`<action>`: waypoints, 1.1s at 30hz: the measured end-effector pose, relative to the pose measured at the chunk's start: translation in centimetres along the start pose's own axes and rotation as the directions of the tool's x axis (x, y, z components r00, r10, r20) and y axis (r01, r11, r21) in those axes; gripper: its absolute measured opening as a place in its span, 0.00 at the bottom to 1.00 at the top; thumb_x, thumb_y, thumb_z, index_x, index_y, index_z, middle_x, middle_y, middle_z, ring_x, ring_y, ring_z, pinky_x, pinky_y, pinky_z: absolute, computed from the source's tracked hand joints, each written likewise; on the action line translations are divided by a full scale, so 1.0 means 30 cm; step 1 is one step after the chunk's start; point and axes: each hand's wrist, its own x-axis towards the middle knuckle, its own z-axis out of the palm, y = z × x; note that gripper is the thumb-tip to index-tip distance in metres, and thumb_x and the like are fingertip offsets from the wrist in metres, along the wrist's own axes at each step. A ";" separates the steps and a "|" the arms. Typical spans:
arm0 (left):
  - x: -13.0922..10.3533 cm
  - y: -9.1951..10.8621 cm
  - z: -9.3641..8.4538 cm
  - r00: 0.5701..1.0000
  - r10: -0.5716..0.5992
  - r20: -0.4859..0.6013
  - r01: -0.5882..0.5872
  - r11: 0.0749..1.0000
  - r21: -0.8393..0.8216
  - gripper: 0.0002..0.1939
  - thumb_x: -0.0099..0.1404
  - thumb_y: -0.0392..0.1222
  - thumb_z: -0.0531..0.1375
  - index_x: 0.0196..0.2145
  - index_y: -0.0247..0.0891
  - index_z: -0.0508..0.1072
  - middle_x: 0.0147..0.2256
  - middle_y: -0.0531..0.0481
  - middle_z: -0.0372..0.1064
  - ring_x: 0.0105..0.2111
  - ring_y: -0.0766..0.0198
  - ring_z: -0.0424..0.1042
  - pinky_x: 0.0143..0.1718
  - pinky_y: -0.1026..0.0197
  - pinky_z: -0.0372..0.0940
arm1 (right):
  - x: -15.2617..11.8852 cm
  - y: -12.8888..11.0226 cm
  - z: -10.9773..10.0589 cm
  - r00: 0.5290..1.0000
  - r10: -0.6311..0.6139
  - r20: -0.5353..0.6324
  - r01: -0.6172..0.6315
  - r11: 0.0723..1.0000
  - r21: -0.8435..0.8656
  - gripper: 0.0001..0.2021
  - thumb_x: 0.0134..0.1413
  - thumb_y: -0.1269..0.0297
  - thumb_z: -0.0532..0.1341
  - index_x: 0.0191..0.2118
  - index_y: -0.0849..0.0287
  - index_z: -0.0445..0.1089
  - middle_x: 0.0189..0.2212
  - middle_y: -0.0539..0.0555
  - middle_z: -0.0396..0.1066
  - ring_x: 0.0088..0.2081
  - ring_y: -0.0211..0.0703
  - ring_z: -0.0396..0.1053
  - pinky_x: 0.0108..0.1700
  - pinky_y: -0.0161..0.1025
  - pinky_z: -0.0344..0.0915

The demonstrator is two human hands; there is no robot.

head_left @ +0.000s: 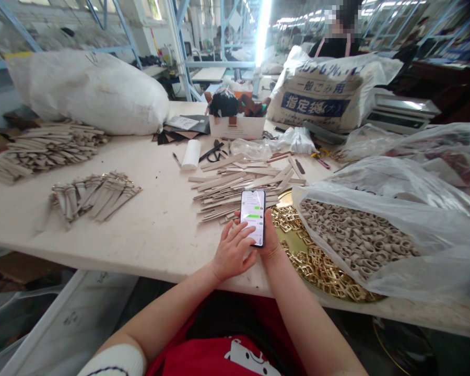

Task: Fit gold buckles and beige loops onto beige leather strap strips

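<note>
A smartphone [253, 214] with a lit chat screen is held upright over the front of the table. My right hand [272, 241] grips it from the right side and behind. The fingers of my left hand [232, 251] are spread over the lower screen, hiding part of it; the hand itself grips nothing. Just beyond the phone lies a loose pile of beige strips [227, 190]. To the right, gold buckles [329, 269] fill a round golden tray [295, 243], beside an open clear bag of small beige loops [356, 235].
Strips fitted with metal ends [94, 196] lie left, before a larger strip stack [55, 146]. A big white sack [90, 94] stands behind. Farther back are a white roll [190, 155], a white box [237, 127], a printed bag [321, 94] and a person [339, 44].
</note>
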 end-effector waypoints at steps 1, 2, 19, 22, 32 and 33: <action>0.006 0.005 0.003 1.000 0.007 0.005 -0.007 1.000 -0.007 0.09 0.56 0.39 0.56 0.36 0.41 0.65 0.49 0.48 0.66 0.56 0.58 0.56 0.60 0.47 0.42 | -0.001 0.001 0.001 1.000 0.003 -0.005 -0.003 1.000 0.003 0.30 0.51 0.40 0.46 0.47 0.60 0.65 0.37 0.57 0.74 0.39 0.46 0.71 0.41 0.45 0.68; 0.012 0.010 0.007 1.000 0.006 0.005 -0.005 1.000 -0.013 0.09 0.56 0.39 0.56 0.37 0.41 0.65 0.49 0.48 0.66 0.56 0.58 0.56 0.59 0.47 0.42 | -0.002 0.003 0.002 1.000 0.007 -0.009 -0.007 1.000 0.008 0.31 0.50 0.40 0.47 0.47 0.60 0.65 0.36 0.57 0.74 0.39 0.46 0.71 0.41 0.45 0.68; 0.027 0.020 0.042 0.994 -0.112 -0.001 0.112 0.993 -0.036 0.10 0.56 0.40 0.55 0.38 0.40 0.65 0.51 0.46 0.63 0.57 0.56 0.53 0.58 0.45 0.44 | 0.004 0.003 0.012 0.999 0.030 -0.027 -0.030 0.999 -0.032 0.31 0.51 0.40 0.46 0.44 0.62 0.68 0.37 0.57 0.74 0.38 0.45 0.71 0.44 0.43 0.67; 0.027 0.021 0.044 0.994 -0.110 0.009 0.110 0.993 -0.037 0.11 0.56 0.40 0.55 0.39 0.40 0.64 0.52 0.46 0.63 0.57 0.56 0.52 0.59 0.46 0.43 | 0.004 0.008 0.014 0.997 0.043 -0.061 -0.045 0.999 -0.026 0.31 0.51 0.39 0.46 0.44 0.61 0.68 0.37 0.57 0.74 0.38 0.44 0.71 0.44 0.43 0.67; 0.023 0.011 0.043 0.981 -0.178 -0.076 0.171 0.981 -0.089 0.13 0.56 0.39 0.56 0.40 0.39 0.62 0.51 0.44 0.63 0.57 0.56 0.54 0.58 0.45 0.44 | -0.001 -0.002 0.026 0.999 0.006 -0.044 -0.006 1.000 -0.015 0.30 0.50 0.40 0.47 0.44 0.61 0.67 0.39 0.58 0.73 0.45 0.48 0.68 0.47 0.47 0.65; 0.023 0.007 0.045 0.975 -0.205 -0.089 0.196 0.975 -0.105 0.13 0.56 0.39 0.55 0.41 0.39 0.61 0.51 0.43 0.63 0.57 0.56 0.53 0.58 0.45 0.44 | 0.000 -0.003 0.027 0.998 -0.008 -0.060 0.007 1.000 -0.013 0.29 0.50 0.40 0.47 0.44 0.61 0.67 0.39 0.58 0.73 0.45 0.48 0.68 0.47 0.48 0.65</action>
